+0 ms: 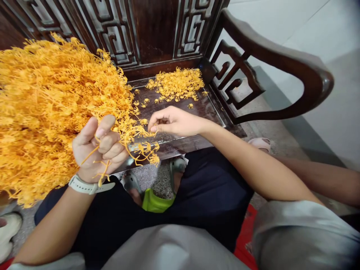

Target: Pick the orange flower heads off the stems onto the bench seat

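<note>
Left hand (98,146): fingers curled in on a bunch of yellow sprigs (154,159); stem ends cross the palm, while branching tips hang out between the hands. Right hand (174,122): thumb and fingertips pinched together at the sprigs' outer strands; the exact contact is small and partly covered by the folded fingers.

Large yellow heap (56,93) behind and left of the left hand, cut off at the view's left side; its tangle too dense to separate single pieces, and the left hand hides part of it. Small pile of yellow heads (180,84) beyond the right hand, a few strays around it.

Tabletop (206,107), dark wood: front edge runs just below the right hand. A bare strip lies between that hand and the pile. Backrest (154,30) closes the far side; armrest (281,56) bounds the right, well apart from both hands.
</note>
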{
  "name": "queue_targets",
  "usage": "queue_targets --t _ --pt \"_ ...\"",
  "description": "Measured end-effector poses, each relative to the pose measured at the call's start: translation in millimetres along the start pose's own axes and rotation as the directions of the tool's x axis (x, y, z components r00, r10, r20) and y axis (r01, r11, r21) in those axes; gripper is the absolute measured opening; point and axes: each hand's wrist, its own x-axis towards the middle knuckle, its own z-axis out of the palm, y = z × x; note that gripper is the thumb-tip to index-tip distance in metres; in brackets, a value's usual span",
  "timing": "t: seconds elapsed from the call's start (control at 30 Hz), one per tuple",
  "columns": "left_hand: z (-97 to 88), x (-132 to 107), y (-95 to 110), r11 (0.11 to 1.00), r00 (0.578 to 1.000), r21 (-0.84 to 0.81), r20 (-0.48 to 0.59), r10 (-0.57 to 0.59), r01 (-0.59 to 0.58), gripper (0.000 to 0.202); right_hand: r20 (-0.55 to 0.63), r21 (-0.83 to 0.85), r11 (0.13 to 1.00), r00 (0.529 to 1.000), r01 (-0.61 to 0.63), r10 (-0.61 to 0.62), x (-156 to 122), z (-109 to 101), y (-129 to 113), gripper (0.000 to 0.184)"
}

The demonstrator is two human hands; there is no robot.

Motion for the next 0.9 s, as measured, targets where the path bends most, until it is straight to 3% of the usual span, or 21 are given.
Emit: queue_targets --t 0.13,0.27,0.3,0.37,0.4,0.43,0.47,0.5,0.53,0.57,0.6,0.63,0.67,0.7,0.77,0.8,0.83,0.87,0.9 --pt "1.7 -1 1 0.996 1.000 0.091 -0.007 0.002 -0.002 0.035 -0.226 0.137 0.990 0.972 -0.027 0.058 2 -9 8 0.022" --pt "10.8 -2 -9 0.973 0.996 0.211 -0.019 -0.088 0.090 0.030 -0.487 0.250 0.968 0.864 -0.002 0.127 5 -30 16 0.017" --pt "14.2 -4 -12 0.969 0.993 0.216 -0.016 -0.118 0.119 0.030 -0.571 0.261 0.965 0.808 0.008 0.148 4 -39 20 0.014" --pt "20.7 -9 -17 0.966 0.988 0.209 0.002 -0.153 0.149 0.031 -0.744 0.261 0.965 0.642 0.021 0.187 0 -61 31 0.012" --pt "23.0 -12 -18 0.966 0.988 0.208 0.010 -0.156 0.151 0.031 -0.809 0.258 0.966 0.552 0.026 0.201 -4 -71 36 0.015" --pt "24.1 -16 -18 0.967 0.989 0.210 0.013 -0.151 0.144 0.031 -0.842 0.258 0.966 0.496 0.020 0.215 -10 -80 39 0.018" --pt "24.0 -19 -18 0.968 0.990 0.214 0.012 -0.138 0.133 0.031 -0.837 0.264 0.965 0.497 -0.002 0.230 -15 -86 41 0.022" --pt "22.6 -21 -17 0.968 0.992 0.220 0.010 -0.129 0.124 0.032 -0.785 0.270 0.962 0.567 -0.049 0.249 -21 -88 41 0.026" --pt "20.1 -23 -16 0.967 0.992 0.225 0.010 -0.124 0.118 0.032 -0.674 0.263 0.957 0.687 -0.122 0.272 -26 -87 38 0.029" --pt "17.0 -23 -14 0.966 0.993 0.231 0.006 -0.122 0.117 0.033 -0.505 0.237 0.950 0.810 -0.203 0.299 -30 -83 32 0.031" --pt "13.8 -23 -12 0.965 0.993 0.238 0.003 -0.116 0.112 0.034 -0.294 0.195 0.941 0.899 -0.278 0.326 -33 -77 24 0.032" --pt "11.0 -22 -11 0.964 0.994 0.243 0.003 -0.108 0.104 0.034 -0.069 0.147 0.932 0.937 -0.331 0.343 -35 -69 15 0.031" --pt "9.0 -21 -9 0.964 0.995 0.250 0.004 -0.098 0.094 0.033 0.142 0.110 0.927 0.928 -0.360 0.344 -36 -62 4 0.030" --pt "7.9 -20 -7 0.963 0.996 0.255 0.007 -0.087 0.082 0.033 0.323 0.087 0.925 0.889 -0.370 0.326 -36 -56 -6 0.028" --pt "8.6 -17 -5 0.964 0.997 0.259 0.017 -0.070 0.063 0.032 0.534 0.119 0.934 0.815 -0.338 0.227 -36 -52 -23 0.026" --pt "9.7 -16 -5 0.964 0.997 0.258 0.023 -0.070 0.061 0.031 0.509 0.195 0.937 0.847 -0.290 0.157 -34 -54 -27 0.026" --pt "10.8 -15 -5 0.965 0.997 0.255 0.025 -0.074 0.065 0.032 0.371 0.300 0.929 0.923 -0.217 0.096 -32 -59 -28 0.026" --pt "11.6 -13 -4 0.965 0.997 0.252 0.025 -0.079 0.070 0.032 0.126 0.406 0.907 0.990 -0.114 0.068 -29 -65 -25 0.027" --pt "11.9 -12 -5 0.966 0.996 0.247 0.022 -0.083 0.075 0.032 -0.181 0.486 0.874 0.979 0.005 0.094 -25 -71 -19 0.028"
